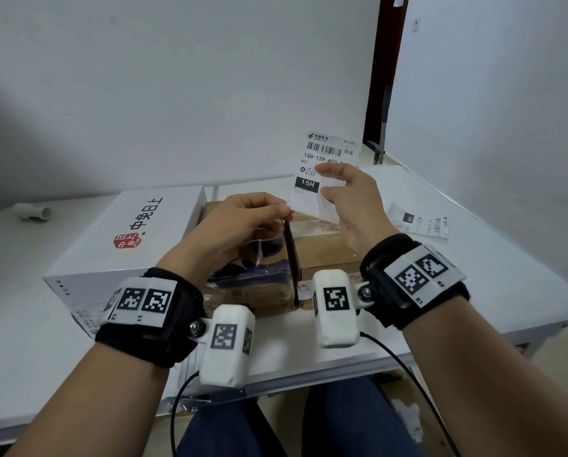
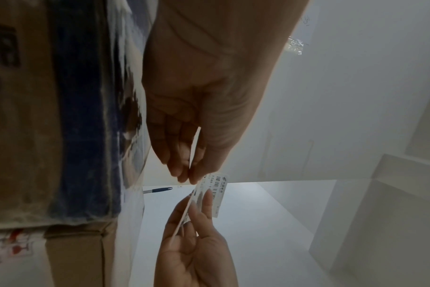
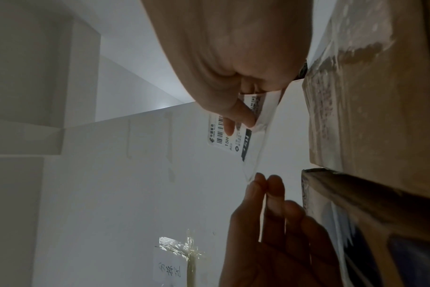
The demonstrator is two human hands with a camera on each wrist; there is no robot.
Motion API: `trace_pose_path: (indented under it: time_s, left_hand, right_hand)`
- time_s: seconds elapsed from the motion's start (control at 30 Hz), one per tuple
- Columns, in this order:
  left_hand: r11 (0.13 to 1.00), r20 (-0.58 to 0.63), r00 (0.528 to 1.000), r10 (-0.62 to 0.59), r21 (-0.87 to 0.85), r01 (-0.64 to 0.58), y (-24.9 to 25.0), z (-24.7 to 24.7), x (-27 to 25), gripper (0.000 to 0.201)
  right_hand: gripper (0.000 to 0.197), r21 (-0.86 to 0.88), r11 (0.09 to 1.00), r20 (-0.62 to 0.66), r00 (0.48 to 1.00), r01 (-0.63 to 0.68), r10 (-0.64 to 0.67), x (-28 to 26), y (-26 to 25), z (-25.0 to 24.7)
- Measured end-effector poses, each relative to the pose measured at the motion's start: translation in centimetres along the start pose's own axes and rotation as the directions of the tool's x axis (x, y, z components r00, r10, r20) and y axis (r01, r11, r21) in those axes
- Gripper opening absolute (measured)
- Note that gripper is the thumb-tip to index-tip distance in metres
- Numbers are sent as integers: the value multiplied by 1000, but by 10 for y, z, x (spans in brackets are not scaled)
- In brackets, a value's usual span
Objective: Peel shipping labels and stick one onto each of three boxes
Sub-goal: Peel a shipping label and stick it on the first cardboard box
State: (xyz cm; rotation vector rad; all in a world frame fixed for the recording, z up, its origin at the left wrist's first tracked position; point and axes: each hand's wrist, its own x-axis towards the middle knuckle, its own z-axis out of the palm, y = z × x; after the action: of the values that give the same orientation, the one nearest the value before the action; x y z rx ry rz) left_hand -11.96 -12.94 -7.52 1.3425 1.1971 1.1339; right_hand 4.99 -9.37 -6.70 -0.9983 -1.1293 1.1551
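Observation:
I hold a white shipping label [image 1: 328,156] with a barcode upright above the boxes. My right hand [image 1: 325,181] pinches its middle between thumb and fingers. My left hand [image 1: 284,211] pinches the lower left corner, where the thin backing [image 3: 257,155] spreads away from the label [image 3: 233,139]. In the left wrist view the label [image 2: 220,187] shows edge-on between both hands. Below stand a white box [image 1: 137,232] with a red logo, a brown box with blue print [image 1: 259,278], and a plain brown box [image 1: 322,249].
More labels [image 1: 421,221] lie on the white table [image 1: 490,265] to the right of the boxes. A white tube piece [image 1: 32,212] lies far left. A pen [image 2: 157,190] lies beyond the boxes. White walls close off the back and right.

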Motion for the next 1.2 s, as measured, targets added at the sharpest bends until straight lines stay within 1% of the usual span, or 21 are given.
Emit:
trace_pose_path:
  time_s: [0.1,0.17,0.2,0.27,0.3,0.33,0.37,0.4,0.43,0.5,0.63,0.83,1.03,1.2]
  left_hand:
    - [1000,-35,999,6,-7,-7,-1,3,1,5]
    - [1000,-60,998,18,-11,-19,0,4,2,6]
    - [1000,-75,997,23,-14,-24,1,4,3,7]
    - [999,-110,993,30,-14,-32,2,5,5,7]
    - [999,-123,992,33,-12,-34,3,5,6,6]
    - [999,-129,991,36,-12,-38,3,6,8,5]
    - [999,-127,991,38,-14,-40,4,6,9,5]
    - [999,-121,992,37,-13,-39,4,7,11,8]
    - [999,-111,993,34,-5,-35,5,8,12,11]
    - [999,-89,995,37,17,-35,8,10,13,11]
    - [998,-78,995,57,43,-54,13,13,14,8]
    - [993,-66,996,65,104,-58,15,12,18,12]
    - [989,-68,996,57,143,-47,20,13,19,17]
    - [984,-86,995,53,173,-38,21,16,19,16]
  right_hand:
    - [37,-39,999,15,1000,-9,10,5,6,-1]
    - [38,-94,995,24,999,-36,38,8,9,-5]
    - [40,-141,989,10,999,-31,33,10,9,-7]
    - [37,-293,955,-56,996,52,-71,11,7,-11]
    - [32,-346,933,-70,988,104,-137,10,6,-12]
    - [26,-368,918,-49,982,150,-180,10,4,-13]
    - [18,-361,916,5,982,176,-187,9,1,-11]
    - [12,-354,918,77,984,180,-163,7,-1,-9]
    - [10,-360,916,145,980,179,-135,4,-4,-7]
    - [13,-373,909,212,971,184,-109,1,-5,-3]
    - [15,-359,920,208,975,156,-84,4,-1,-4]
    - [13,-328,939,221,975,103,-30,3,0,-7]
    - [13,-320,943,206,978,95,-29,5,-4,-10]
    - [11,-305,949,193,981,76,-17,4,-4,-10]
